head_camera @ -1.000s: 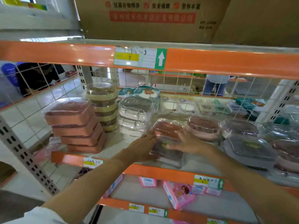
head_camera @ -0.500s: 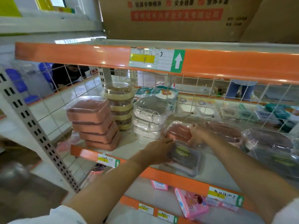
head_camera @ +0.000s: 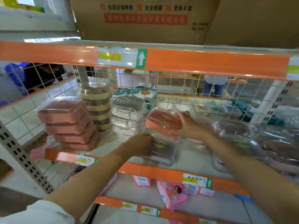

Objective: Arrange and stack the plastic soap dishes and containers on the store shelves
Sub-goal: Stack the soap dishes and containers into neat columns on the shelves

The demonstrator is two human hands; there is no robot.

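Note:
My right hand grips a pink wrapped soap dish and holds it tilted in the air above the middle shelf. My left hand holds the left side of a dark grey wrapped dish lying on the shelf board just below. To the left stand a stack of pink dishes, a stack of round cream and brown containers and a stack of white dishes.
More wrapped dark and pink dishes crowd the shelf's right side. An orange beam with a price label runs overhead, under cardboard boxes. Wire mesh closes the back. Pink packets lie on the lower shelf. A person stands behind the mesh.
My right hand has lifted the pink dish off the grey one and raised it. My left hand stayed on the grey dish. The view shifted left and nearer.

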